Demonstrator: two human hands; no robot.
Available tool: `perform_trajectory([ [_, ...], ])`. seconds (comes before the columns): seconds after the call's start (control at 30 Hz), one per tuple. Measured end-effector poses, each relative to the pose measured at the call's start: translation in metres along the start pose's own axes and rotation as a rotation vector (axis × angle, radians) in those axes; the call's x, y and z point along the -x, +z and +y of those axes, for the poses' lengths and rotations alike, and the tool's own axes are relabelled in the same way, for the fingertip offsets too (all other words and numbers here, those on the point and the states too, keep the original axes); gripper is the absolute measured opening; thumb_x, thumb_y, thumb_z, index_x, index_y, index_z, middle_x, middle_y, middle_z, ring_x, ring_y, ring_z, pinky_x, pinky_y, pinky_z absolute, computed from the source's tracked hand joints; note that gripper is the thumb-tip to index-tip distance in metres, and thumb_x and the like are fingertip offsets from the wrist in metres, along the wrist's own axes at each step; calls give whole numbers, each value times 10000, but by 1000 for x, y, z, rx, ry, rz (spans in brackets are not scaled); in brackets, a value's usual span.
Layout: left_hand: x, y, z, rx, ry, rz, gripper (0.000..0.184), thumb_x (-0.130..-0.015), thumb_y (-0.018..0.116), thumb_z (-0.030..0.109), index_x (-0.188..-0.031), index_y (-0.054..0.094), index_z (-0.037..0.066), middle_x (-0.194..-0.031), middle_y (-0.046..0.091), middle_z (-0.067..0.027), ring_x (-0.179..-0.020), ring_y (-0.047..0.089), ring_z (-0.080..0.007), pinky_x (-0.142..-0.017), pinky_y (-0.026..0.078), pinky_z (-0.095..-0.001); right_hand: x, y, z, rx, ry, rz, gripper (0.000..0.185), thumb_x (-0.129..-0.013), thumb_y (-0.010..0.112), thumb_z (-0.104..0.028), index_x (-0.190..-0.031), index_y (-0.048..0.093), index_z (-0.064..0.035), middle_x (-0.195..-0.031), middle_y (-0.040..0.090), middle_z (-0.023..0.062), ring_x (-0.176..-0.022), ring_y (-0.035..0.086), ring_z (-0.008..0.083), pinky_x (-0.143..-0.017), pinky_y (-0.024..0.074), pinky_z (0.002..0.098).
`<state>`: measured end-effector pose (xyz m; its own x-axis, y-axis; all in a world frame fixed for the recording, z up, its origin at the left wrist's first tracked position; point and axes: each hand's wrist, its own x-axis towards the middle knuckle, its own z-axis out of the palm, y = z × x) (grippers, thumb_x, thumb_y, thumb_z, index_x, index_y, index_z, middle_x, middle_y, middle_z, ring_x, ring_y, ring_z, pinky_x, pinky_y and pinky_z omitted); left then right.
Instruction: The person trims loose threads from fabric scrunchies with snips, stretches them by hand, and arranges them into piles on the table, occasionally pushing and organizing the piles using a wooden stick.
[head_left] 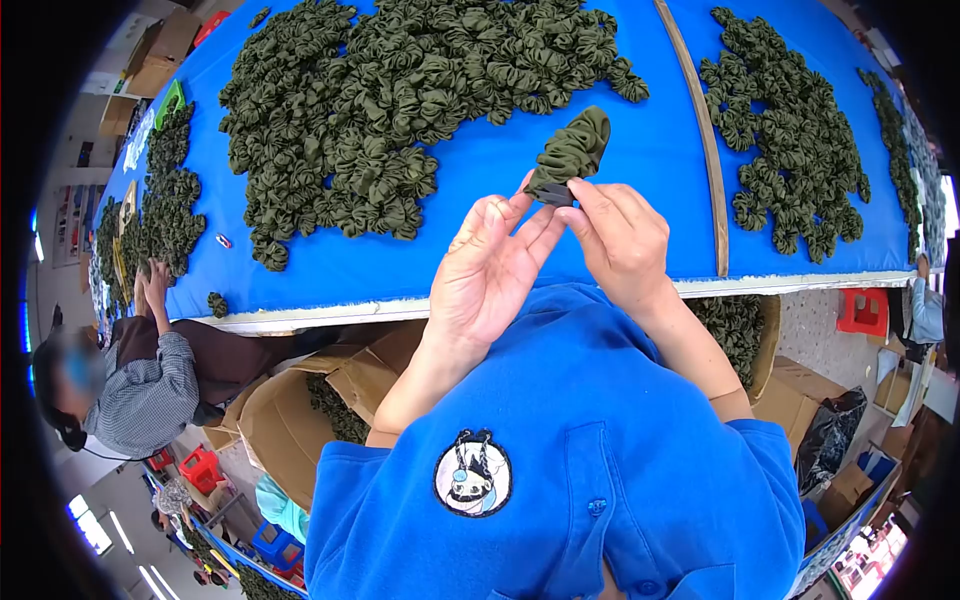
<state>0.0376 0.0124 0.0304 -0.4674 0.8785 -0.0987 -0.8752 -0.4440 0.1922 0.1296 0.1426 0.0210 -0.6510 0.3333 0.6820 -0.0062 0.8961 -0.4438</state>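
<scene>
Above the near edge of the table, both of my hands hold a dark green gathered-fabric scrunchie (572, 150). It stands tilted up to the right, with a flat black band (552, 194) at its lower end. My right hand (622, 240) pinches the right end of that band between thumb and fingers. On the other side, my left hand (485, 270) turns its palm up, its fingertips closed at the scrunchie's lower left; part of that grip is hidden behind the fabric and band.
A big pile of green scrunchies (400, 110) covers the table's far left, with another pile (790, 140) beyond a wooden strip (697, 130). Cardboard boxes (290, 425) stand below the table edge. A co-worker (150, 390) sits at left, hands by more scrunchies.
</scene>
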Motion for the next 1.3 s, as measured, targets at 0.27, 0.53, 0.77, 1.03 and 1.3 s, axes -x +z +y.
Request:
perform_trajectory([
  [0.27, 1, 6, -5, -103, 56, 43, 61, -871, 604, 132, -864, 589, 73, -1213, 476, -191, -1223, 383, -379, -1113, 235, -495, 1, 1, -2, 59, -19, 6, 270, -706, 708, -37, -966, 648, 1, -827, 644, 95, -657, 583, 195, -566, 480, 273],
  [0.53, 1, 0, -6, -99, 24, -36, 69, -892, 576, 98, -927, 548, 46, -1301, 433, -127, -1224, 403, -330, -1112, 252, -472, 2, 4, 0, 104, -59, 69, 245, -687, 703, -24, -923, 641, -10, -769, 593, 62, -589, 521, 158, -514, 438, 257],
  [0.77, 0, -1, -5, -28, -12, -39, 88, -893, 576, 100, -960, 538, 58, -1291, 442, -120, -1224, 405, -320, -1104, 266, -468, -6, -7, -9, -366, 357, 37, 213, -716, 686, -11, -924, 636, -14, -746, 572, 55, -577, 470, 122, -524, 418, 234],
  [1.03, 0, 1, -9, -86, -58, 74, 128, -902, 573, 113, -1012, 532, 61, -1171, 522, -117, -1115, 505, -261, -984, 399, -369, -2, 6, 3, -451, 172, -53, 123, -804, 625, -3, -921, 595, -20, -790, 575, 65, -588, 472, 89, -479, 361, 187],
  [1.3, -12, -22, -5, -596, -78, 184, 130, -913, 545, 84, -1036, 517, 49, -1004, 564, -85, -924, 569, -175, -844, 463, -301, -14, -4, -6, -1343, 888, -58, 44, -864, 581, -26, -869, 564, -66, -750, 557, 76, -511, 425, 79, -398, 303, 179],
])
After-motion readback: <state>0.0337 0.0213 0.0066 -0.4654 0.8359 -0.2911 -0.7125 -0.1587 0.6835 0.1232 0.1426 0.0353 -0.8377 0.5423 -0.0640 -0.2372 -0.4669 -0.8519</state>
